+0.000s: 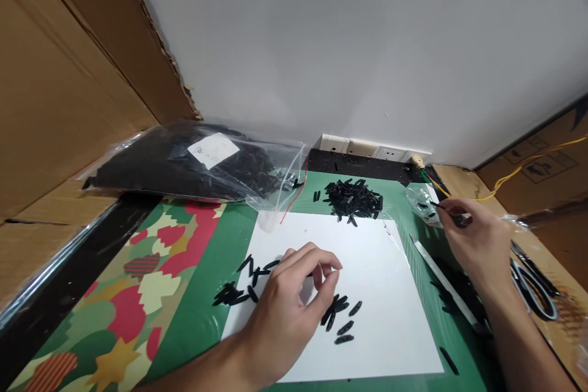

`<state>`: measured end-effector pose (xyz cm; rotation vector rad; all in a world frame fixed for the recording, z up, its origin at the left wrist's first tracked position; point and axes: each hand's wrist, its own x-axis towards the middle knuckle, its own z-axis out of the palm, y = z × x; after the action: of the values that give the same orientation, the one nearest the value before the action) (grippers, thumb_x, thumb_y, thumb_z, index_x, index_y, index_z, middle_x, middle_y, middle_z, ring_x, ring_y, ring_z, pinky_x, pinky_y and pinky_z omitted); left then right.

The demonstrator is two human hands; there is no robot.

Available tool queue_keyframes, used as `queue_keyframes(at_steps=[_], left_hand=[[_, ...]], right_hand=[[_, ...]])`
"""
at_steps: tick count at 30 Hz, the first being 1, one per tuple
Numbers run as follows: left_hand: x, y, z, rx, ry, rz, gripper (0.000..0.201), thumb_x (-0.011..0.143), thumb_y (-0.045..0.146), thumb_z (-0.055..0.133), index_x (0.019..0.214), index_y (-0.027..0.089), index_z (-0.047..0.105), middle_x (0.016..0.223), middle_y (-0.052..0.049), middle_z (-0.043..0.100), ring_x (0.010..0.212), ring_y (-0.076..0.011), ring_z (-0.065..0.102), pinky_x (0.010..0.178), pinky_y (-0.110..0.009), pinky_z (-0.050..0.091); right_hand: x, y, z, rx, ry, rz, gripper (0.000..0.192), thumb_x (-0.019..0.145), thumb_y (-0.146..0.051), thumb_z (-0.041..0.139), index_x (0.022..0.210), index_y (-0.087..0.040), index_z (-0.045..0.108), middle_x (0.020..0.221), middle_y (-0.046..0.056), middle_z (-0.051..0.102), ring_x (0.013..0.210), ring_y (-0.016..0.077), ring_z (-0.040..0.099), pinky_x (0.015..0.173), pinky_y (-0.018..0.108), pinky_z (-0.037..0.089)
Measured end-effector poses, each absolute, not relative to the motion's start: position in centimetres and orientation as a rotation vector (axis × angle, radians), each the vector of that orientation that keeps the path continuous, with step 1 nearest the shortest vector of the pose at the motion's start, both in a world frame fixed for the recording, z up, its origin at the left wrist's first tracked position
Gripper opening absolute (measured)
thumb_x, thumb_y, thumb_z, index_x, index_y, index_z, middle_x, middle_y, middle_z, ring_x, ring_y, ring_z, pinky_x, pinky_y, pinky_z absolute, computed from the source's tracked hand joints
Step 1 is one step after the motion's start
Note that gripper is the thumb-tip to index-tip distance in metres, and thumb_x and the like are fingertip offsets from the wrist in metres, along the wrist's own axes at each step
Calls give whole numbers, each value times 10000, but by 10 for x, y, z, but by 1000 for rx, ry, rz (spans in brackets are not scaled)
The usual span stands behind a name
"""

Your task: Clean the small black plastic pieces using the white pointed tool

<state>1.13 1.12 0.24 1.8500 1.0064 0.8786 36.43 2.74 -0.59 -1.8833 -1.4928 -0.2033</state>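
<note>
While the left hand (294,300) rests palm-down on the white sheet (367,257), its fingers curl inward with thumb and forefinger close together over the scattered black pieces (342,315); whether a piece is actually pinched between them cannot be told, since the fingertips hide the gap. The right hand (478,239) is held farther out, to the right of the sheet, its thumb and forefinger pressed on a thin dark pin (440,207) whose tip points toward a small clear bag (420,202) lying just beside it. The pale sheet appears to serve as a contrasting ground, against which the small dark parts are easy to see and pick out. Loose pieces lie in two groups near the left hand: one cluster (234,291) at the sheet's left edge, another under and just right of the fingers. A separate heap of like pieces (353,199) sits beyond the sheet's far edge, apart from the loose ones. Left of that heap lies a large clear bag (193,165) filled with dark parts and bearing a white label. A metal ruler (443,282) lies diagonally beside the sheet's right edge, and scissors (533,285) lie beyond the right wrist. All rests on a green mat (206,257), with a patterned sheet (138,282) to its left and a socket strip (372,150) against the wall.
</note>
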Motion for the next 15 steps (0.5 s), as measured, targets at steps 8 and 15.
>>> queue_keyframes(at_steps=[8,15], left_hand=[[9,9,5,1869,1046,857,187,1088,237,506,1007,237,674,880,12,674,843,-171,643,841,-336,444],[10,10,5,1907,1076,860,203,1081,216,499,990,232,679,860,6,688,822,-182,629,809,-344,436]], right_hand=[[363,32,-17,-1817,-1767,-100,230,898,-407,618,855,-256,787,896,66,811,881,301,723,821,425,515],[367,34,-27,-1807,-1793,-146,297,940,-438,619,849,-235,816,941,117,790,894,334,656,823,485,495]])
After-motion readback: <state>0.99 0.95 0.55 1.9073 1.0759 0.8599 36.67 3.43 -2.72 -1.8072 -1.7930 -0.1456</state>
